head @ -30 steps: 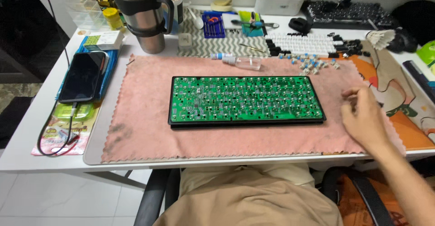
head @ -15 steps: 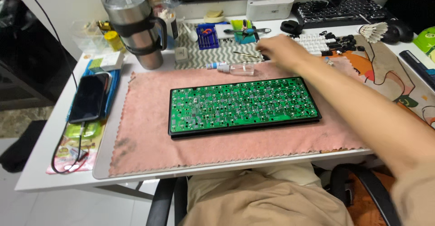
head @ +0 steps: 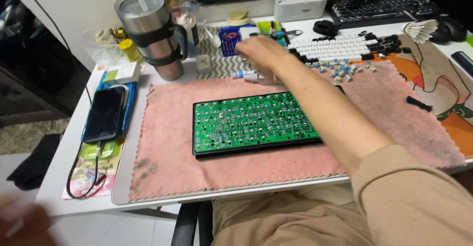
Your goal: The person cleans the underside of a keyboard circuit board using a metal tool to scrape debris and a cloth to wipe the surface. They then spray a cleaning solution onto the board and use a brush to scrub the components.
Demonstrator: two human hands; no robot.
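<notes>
Right hand extended across surface, over far edge of pink fabric mat, above small clear plastic bottle with blue cap. Grip: fingers curled downward; contact with bottle cannot be told. Blue plastic screwdriver-bit case just beyond hand. Green rectangular circuit board in black frame flat on mat centre, forearm crossing its right end. Left hand blurred at lower left corner; grip cannot be told. Steel tumbler with black handle upright at left rear.
</notes>
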